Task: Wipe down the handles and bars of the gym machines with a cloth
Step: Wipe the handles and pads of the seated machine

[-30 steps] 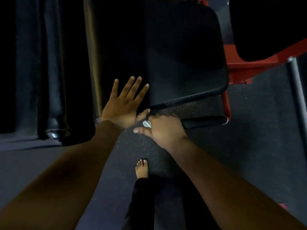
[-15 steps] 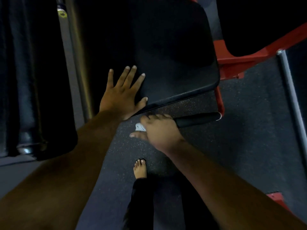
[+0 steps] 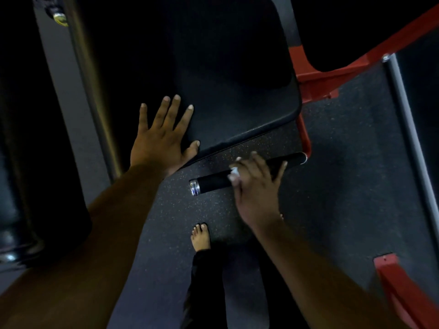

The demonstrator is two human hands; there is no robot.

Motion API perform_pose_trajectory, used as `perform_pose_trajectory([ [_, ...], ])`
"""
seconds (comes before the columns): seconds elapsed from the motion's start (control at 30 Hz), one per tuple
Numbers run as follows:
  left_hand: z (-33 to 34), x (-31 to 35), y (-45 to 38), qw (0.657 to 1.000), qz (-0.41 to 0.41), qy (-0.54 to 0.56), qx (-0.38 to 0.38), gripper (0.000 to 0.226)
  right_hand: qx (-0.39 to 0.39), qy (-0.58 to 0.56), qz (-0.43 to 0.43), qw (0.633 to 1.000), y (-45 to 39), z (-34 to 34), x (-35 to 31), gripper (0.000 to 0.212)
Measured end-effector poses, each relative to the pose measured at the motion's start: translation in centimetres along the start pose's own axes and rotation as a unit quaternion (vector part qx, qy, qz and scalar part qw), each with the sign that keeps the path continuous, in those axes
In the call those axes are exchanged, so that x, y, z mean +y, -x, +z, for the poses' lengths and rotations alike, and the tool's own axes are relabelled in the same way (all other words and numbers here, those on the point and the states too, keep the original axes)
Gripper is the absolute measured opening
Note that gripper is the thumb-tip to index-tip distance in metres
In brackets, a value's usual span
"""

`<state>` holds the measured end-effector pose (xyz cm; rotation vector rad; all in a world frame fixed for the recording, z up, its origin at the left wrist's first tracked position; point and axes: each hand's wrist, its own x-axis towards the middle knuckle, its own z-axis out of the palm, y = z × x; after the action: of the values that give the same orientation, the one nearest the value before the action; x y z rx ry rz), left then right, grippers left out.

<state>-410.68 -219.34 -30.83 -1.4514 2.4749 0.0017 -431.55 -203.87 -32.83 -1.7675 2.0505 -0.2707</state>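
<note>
The left hand [image 3: 159,141] lay flat on the near left corner of the black seat pad [image 3: 232,91], fingers straight and spread wide, thumb along the pad's front edge — it held nothing.

The right hand [image 3: 255,186] was over the black handle [image 3: 213,182], which ran below and in front of the pad. Its fingers were loosely curved across the grip, with a small white cloth [image 3: 234,173] bunched under them against the handle's upper side. Only a scrap of the cloth showed, at the hand's left edge; whether the thumb closed round the bar from beneath could not be told.

The handle's chrome end cap [image 3: 194,188] stood clear to the left of the right hand, with a bare length of black grip between cap and cloth. The far end of the handle met a red frame [image 3: 305,136] beside the pad's right corner.

The two hands were apart — the left on the pad, the right on the handle lower down. A bare foot [image 3: 200,236] stood on the speckled dark floor [image 3: 344,186] below the handle. A grey bar [image 3: 403,103] ran along the right side.
</note>
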Motion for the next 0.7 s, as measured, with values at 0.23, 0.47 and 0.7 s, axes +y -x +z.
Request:
perform_pose_trajectory([
  [0.23, 0.1, -0.1, -0.2, 1.0, 0.004, 0.012, 0.001, 0.082, 0.036, -0.133, -0.082, 0.987, -0.1, -2.8, 2.0, 0.034],
  [0.47, 0.3, 0.0, -0.3, 1.0, 0.0, -0.002, 0.002, 0.082, -0.027, -0.287, 0.344, 0.894, -3.3, -3.0, 11.5, 0.05],
  [0.7, 0.3, 0.0, -0.1, 1.0, 0.002, -0.004, 0.007, 0.082, 0.056, -0.219, 0.157, 0.961, 0.1, -1.4, 4.1, 0.05],
])
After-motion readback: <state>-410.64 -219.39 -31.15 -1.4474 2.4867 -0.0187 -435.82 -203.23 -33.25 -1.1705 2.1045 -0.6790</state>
